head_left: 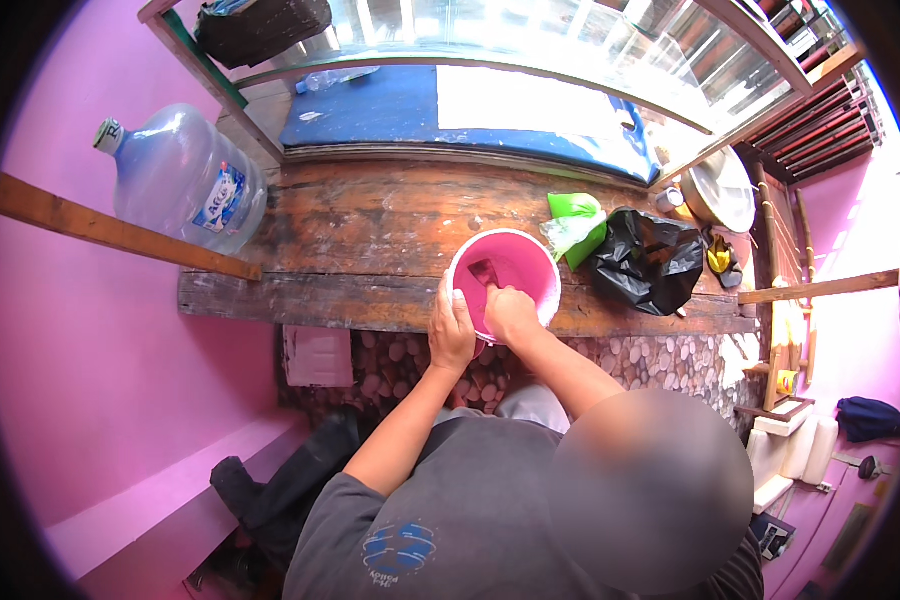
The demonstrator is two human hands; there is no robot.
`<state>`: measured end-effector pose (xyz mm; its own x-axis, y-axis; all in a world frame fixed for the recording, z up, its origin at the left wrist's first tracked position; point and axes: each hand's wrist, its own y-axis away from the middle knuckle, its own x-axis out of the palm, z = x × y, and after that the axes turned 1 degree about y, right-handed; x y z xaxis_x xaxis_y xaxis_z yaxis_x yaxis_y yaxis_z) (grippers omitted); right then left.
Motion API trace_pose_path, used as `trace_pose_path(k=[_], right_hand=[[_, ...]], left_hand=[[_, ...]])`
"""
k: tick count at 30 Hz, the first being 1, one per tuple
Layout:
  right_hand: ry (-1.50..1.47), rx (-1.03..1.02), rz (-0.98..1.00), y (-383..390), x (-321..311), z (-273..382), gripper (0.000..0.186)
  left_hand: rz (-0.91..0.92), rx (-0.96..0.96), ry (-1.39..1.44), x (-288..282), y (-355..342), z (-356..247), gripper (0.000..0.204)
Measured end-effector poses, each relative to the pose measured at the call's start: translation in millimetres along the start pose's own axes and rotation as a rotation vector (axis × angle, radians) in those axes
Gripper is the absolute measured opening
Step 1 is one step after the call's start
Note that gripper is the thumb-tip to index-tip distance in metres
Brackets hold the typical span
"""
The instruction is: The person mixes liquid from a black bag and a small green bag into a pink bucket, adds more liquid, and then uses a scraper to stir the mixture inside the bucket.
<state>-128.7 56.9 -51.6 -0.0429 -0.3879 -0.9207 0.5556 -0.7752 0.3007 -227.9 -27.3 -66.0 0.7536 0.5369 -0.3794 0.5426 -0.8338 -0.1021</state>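
A pink bucket [542, 262] stands at the front edge of the wooden table, with its mouth facing up toward me. My left hand [452, 328] is closed against the left side of the bucket, steadying its wall. Inside the rim, my right hand [511, 315] is closed on a small flat tool [483, 272] with a dark, wide end; whether it is a paintbrush or a scraper I cannot tell. That wide end points to the far left inside the bucket. The bucket's inside looks pink, and my right hand hides part of it.
A large clear water jug [188, 180] lies tilted at the left by a wooden rail [120, 227]. Right of the bucket are a green-and-clear plastic bag [577, 228] and a black plastic bag [650, 262]. A glass-fronted case [370, 120] rises behind the wooden table [370, 215].
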Motion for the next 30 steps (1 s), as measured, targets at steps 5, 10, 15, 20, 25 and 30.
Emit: trace_pose_path(k=[5,10,15,20,25,30], right_hand=[[0.005,-0.014,0.028,-9.9,4.2,2.5,0.026],[-0.089,0.06,0.308,-15.6,1.1,4.3,0.027],[-0.317,0.25,0.162,-17.1,-2.3,4.2,0.029],[-0.282,0.255,0.17,-13.5,-17.4,8.7,0.03],[-0.028,0.078,0.143,-6.8,-17.6,-7.8,0.027],[-0.097,0.17,0.084,-19.3,-17.4,-1.3,0.028]], left_hand=[[0.003,-0.068,-0.029,1.1,-2.4,-1.2,0.049],[0.026,-0.075,-0.069,-2.6,-4.6,-6.2,0.049],[0.021,-0.119,-0.075,0.1,-3.0,-10.4,0.049],[-0.063,-0.124,-0.091,1.8,0.6,-9.4,0.047],[-0.035,-0.137,-0.05,3.8,2.8,-9.6,0.048],[-0.074,-0.169,-0.098,11.9,4.8,-12.2,0.049]])
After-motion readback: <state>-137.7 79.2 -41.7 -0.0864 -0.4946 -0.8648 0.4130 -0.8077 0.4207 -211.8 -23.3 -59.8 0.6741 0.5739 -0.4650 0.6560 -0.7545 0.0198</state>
